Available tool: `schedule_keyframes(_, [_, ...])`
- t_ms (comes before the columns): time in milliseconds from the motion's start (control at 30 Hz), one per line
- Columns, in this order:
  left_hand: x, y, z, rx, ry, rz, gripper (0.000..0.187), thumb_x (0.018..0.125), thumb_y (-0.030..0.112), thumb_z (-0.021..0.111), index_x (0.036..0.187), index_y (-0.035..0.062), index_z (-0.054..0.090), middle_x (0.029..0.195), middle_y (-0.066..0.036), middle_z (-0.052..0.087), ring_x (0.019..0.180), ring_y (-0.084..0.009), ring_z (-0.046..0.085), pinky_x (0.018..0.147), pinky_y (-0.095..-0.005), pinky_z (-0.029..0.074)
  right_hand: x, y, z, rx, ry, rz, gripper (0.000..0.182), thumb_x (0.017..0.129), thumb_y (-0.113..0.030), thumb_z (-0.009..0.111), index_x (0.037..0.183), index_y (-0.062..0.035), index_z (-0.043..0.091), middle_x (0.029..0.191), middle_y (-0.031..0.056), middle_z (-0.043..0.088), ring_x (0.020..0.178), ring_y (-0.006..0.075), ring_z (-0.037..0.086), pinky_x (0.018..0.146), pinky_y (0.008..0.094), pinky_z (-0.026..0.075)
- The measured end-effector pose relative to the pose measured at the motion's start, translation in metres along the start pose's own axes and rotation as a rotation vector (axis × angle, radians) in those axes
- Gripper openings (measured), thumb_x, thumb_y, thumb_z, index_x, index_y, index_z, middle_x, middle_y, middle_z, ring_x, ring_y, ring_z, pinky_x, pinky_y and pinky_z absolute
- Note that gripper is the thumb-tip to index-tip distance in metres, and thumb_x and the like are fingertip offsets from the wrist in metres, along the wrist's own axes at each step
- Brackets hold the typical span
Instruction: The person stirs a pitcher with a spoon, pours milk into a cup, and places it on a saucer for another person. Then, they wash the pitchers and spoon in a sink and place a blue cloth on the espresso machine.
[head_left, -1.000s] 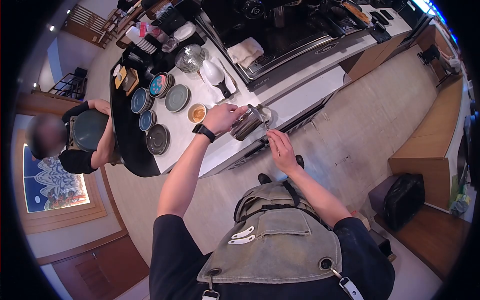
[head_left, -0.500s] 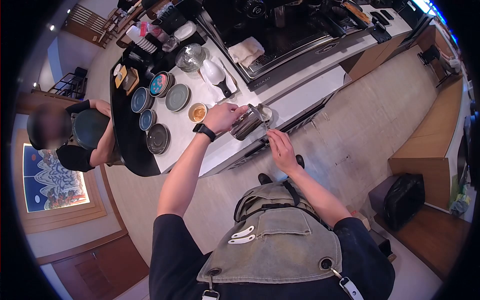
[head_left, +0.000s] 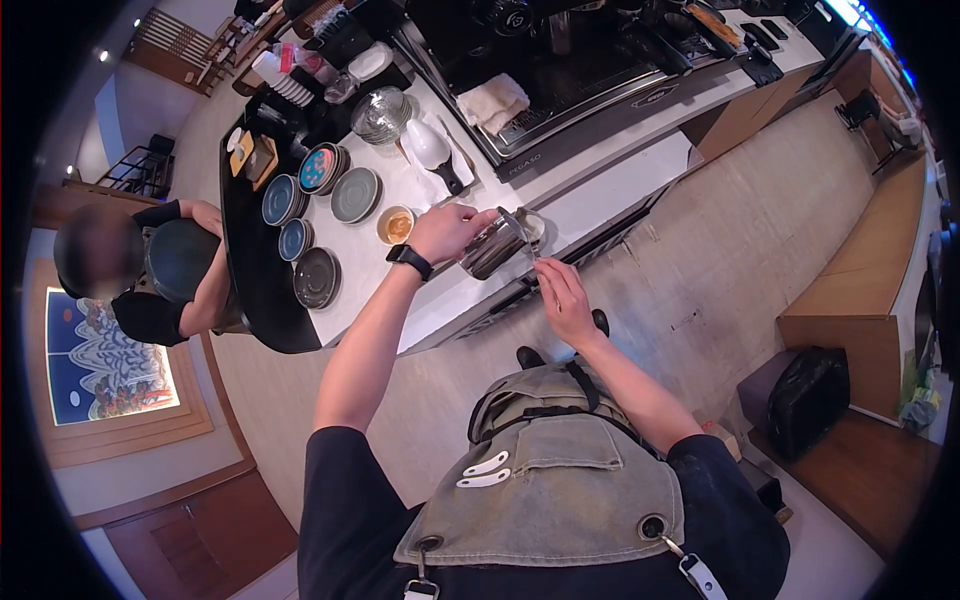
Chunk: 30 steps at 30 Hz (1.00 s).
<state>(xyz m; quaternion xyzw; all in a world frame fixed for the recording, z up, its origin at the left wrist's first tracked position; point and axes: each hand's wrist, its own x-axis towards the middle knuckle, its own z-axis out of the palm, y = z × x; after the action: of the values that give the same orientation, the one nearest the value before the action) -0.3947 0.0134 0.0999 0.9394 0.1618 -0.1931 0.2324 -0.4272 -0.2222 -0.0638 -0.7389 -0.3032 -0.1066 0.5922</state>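
My left hand (head_left: 448,234) is closed around a steel milk pitcher (head_left: 490,252), which is tilted on its side with its mouth facing right. In my right hand (head_left: 566,302) is a thin spoon (head_left: 533,249), pinched between the fingers, its far end right at the pitcher's mouth. Just past that mouth, a second small metal vessel (head_left: 536,226) shows partly on the counter edge. A pale cup of coffee (head_left: 396,226) with a brown, foamy top stands left of my left hand.
Stacked saucers (head_left: 355,195) and dark plates (head_left: 317,278) cover the counter's left part. A white scoop with a black handle (head_left: 430,150) lies behind the cup. An espresso machine (head_left: 570,95) with a folded cloth (head_left: 493,103) fills the back. Another person (head_left: 180,260) stands at the far left.
Both hands stay almost in place. The pitcher and spoon have shifted only very slightly.
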Motion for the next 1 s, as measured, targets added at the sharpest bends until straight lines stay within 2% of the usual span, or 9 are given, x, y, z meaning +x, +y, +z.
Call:
schedule_keyframes(333, [-0.005,-0.010,0.005,-0.043,0.042,-0.009,0.063,0.100,0.066,0.052,0.088,0.0101,0.079,0.055,-0.005,0.064,0.057,-0.0204,0.069,0.062,-0.0354,0.052,0.002,-0.003,-0.001,-0.018,-0.017,-0.010,0.025,0.097,-0.001,0.064,0.122,0.0010,0.067,0.122,0.0160,0.065,0.110,0.0351,0.062,0.095,0.0425,0.052])
schedule_keyframes(433, [-0.003,-0.017,0.002,-0.101,0.017,-0.024,0.060,0.101,0.062,0.053,0.093,0.0092,0.080,0.060,-0.007,0.067,0.058,-0.0206,0.070,0.063,-0.0348,0.054,0.008,-0.003,0.003,-0.033,-0.028,-0.019,0.026,0.097,-0.001,0.064,0.122,0.0013,0.067,0.122,0.0161,0.065,0.110,0.0352,0.063,0.094,0.0426,0.052])
schedule_keyframes(533, [-0.005,-0.021,-0.001,-0.151,0.029,-0.008,0.062,0.100,0.059,0.059,0.101,0.0002,0.076,0.075,-0.008,0.072,0.061,-0.0157,0.071,0.062,-0.0305,0.057,0.013,-0.005,0.004,-0.044,-0.036,-0.033,0.026,0.096,0.000,0.065,0.123,0.0011,0.067,0.122,0.0160,0.065,0.109,0.0351,0.063,0.093,0.0428,0.052])
schedule_keyframes(733, [-0.018,-0.024,-0.007,-0.241,0.048,-0.045,0.060,0.101,0.056,0.061,0.104,-0.0016,0.076,0.075,-0.006,0.070,0.060,-0.0127,0.068,0.060,-0.0281,0.055,0.020,-0.010,0.004,-0.076,-0.054,-0.088,0.031,0.094,0.003,0.066,0.125,-0.0001,0.066,0.123,0.0155,0.064,0.109,0.0353,0.062,0.093,0.0429,0.052])
schedule_keyframes(833, [-0.030,-0.029,-0.012,-0.302,0.074,-0.039,0.058,0.101,0.055,0.061,0.097,-0.0006,0.074,0.074,-0.004,0.068,0.061,-0.0103,0.067,0.060,-0.0262,0.054,0.026,-0.021,0.001,-0.090,-0.080,-0.130,0.034,0.092,0.004,0.067,0.126,-0.0007,0.065,0.123,0.0153,0.064,0.109,0.0353,0.062,0.093,0.0433,0.052])
schedule_keyframes(933, [-0.033,-0.045,-0.024,-0.384,0.112,-0.039,0.058,0.101,0.055,0.059,0.101,0.0002,0.077,0.077,-0.007,0.071,0.060,-0.0141,0.067,0.061,-0.0300,0.054,0.045,-0.032,0.009,-0.092,-0.122,-0.163,0.036,0.091,0.005,0.067,0.126,-0.0009,0.065,0.123,0.0150,0.063,0.109,0.0350,0.062,0.093,0.0436,0.052])
schedule_keyframes(1000, [-0.041,-0.053,-0.039,-0.405,0.126,-0.064,0.056,0.101,0.053,0.061,0.101,-0.0007,0.077,0.076,-0.006,0.069,0.060,-0.0130,0.066,0.060,-0.0287,0.053,0.058,-0.039,0.019,-0.077,-0.145,-0.189,0.036,0.090,0.005,0.067,0.126,-0.0011,0.064,0.123,0.0148,0.063,0.109,0.0348,0.062,0.093,0.0437,0.053])
